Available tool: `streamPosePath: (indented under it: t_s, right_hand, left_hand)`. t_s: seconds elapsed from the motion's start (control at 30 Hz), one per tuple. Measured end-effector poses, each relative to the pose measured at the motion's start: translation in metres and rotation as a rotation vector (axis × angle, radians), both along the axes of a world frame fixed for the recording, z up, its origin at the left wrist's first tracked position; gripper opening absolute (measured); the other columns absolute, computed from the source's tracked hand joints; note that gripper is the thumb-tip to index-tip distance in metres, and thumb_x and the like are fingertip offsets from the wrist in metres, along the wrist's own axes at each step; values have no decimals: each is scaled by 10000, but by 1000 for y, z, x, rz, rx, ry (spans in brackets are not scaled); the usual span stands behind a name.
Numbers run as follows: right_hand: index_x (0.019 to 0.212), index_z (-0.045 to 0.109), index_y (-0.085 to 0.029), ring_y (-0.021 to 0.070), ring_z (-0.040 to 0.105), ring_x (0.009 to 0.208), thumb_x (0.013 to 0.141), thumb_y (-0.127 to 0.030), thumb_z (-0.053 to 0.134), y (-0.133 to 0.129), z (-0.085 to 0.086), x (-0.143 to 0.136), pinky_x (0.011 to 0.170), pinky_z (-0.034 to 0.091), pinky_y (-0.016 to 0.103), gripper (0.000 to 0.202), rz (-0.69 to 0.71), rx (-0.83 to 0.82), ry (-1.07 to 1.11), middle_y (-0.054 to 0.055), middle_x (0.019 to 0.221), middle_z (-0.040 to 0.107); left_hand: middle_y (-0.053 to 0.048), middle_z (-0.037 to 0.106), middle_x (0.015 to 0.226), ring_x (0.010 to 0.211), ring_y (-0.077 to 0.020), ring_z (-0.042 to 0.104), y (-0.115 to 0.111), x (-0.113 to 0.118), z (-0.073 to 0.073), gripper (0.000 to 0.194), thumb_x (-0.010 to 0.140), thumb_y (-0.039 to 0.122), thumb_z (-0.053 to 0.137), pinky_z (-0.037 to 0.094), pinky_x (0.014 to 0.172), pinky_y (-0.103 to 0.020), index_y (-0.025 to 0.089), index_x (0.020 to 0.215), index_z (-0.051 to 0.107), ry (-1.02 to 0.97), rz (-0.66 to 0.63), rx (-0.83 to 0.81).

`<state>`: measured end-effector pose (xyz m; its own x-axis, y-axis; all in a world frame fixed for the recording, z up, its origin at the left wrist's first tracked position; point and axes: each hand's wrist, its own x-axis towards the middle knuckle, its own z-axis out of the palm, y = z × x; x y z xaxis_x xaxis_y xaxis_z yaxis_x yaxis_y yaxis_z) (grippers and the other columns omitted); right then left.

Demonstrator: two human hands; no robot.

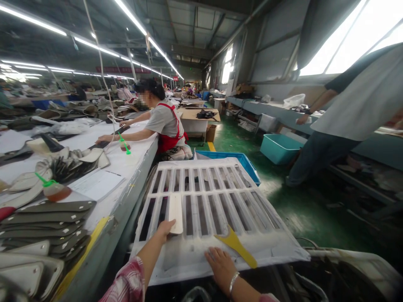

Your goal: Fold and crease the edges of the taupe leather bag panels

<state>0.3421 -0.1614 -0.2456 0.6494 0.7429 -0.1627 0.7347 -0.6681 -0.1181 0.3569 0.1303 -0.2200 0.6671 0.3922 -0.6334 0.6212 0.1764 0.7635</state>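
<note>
A white slatted rack (201, 242) stands in front of me. On its left part lies a pale, flat strip (176, 209), rounded at the near end. My left hand (166, 230) pinches the strip's lower left edge between thumb and fingers. My right hand (220, 266) rests flat on the rack's near border, fingers spread, with nothing in it. Just beyond its fingertips is a yellow tool (237, 246) with a forked end and a rounded handle.
Left, a long table (124, 205) bears dark stacked pieces (47, 218) and a green-capped bottle (55, 189). A person in a red apron (166, 126) works there. Behind the rack is a blue bin (248, 165). Another person (352, 109) stands right, near a teal tub (280, 147).
</note>
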Motion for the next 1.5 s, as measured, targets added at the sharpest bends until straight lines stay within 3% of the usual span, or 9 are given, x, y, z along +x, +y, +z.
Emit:
streamPosePath:
  t_s: [0.2,0.43,0.7,0.83,1.0,1.1,1.2,1.37,1.5]
  right_hand:
    - [1255,439,-226,318,393,1176,812,-139,410,6,8,-2,891,369,495,452,7,-26,-30,121,1319,417]
    - [1244,456,-169,348,408,1159,840,-103,356,20,5,-6,835,406,522,421,9,-127,-86,169,1293,430]
    - [1195,476,-185,336,485,1043,783,-167,453,34,26,-10,759,446,498,412,10,-45,-185,159,1218,490]
    - [1161,493,-196,355,487,1011,677,-249,586,33,22,-12,745,445,497,496,27,0,-178,162,1182,503]
    - [1110,554,-232,324,502,1062,711,-108,512,24,15,-5,780,459,465,420,-82,8,2,141,1229,491]
    - [1232,457,-134,283,467,1131,626,-134,600,29,63,11,904,420,372,623,-253,75,175,195,1364,308]
    - [1285,374,-88,264,285,1268,727,-158,487,34,156,15,1000,325,393,573,-324,295,-70,188,1390,256]
    - [1354,247,-162,265,103,1316,737,-304,579,32,312,-36,1057,169,473,715,280,541,-557,110,1428,180]
    - [1355,227,-217,248,193,1279,851,-176,400,31,359,-76,1027,134,525,535,569,398,-646,64,1343,314]
  left_hand:
    - [-37,663,715,632,-160,634,12,-37,10,275,759,352,610,510,561,-278,138,930,579,-181,70,-233]
    - [-89,701,754,790,-235,650,-10,-39,34,303,666,231,702,520,639,-293,94,927,630,-391,45,-336]
    - [-78,698,795,735,-188,661,1,-57,59,279,714,225,666,532,596,-241,120,965,603,-491,189,-393]
    - [-54,697,790,707,-170,660,18,-57,91,186,735,211,636,541,607,-232,132,902,620,-562,234,-398]
    - [-36,698,853,830,-180,651,54,-61,158,233,800,172,512,543,750,-298,187,1017,596,-812,360,-521]
    - [-43,699,876,857,-212,647,62,-79,188,246,773,167,532,546,749,-330,198,1005,607,-853,328,-552]
    - [-64,703,788,726,-219,664,58,-106,209,171,719,193,588,556,620,-296,156,876,645,-805,274,-445]
    - [-96,664,575,432,-171,593,18,-167,266,220,599,254,696,443,377,-210,74,721,659,-495,-204,-233]
    - [-69,645,529,392,-139,557,-27,-211,318,241,611,319,705,383,354,-185,85,645,661,-200,-664,-92]
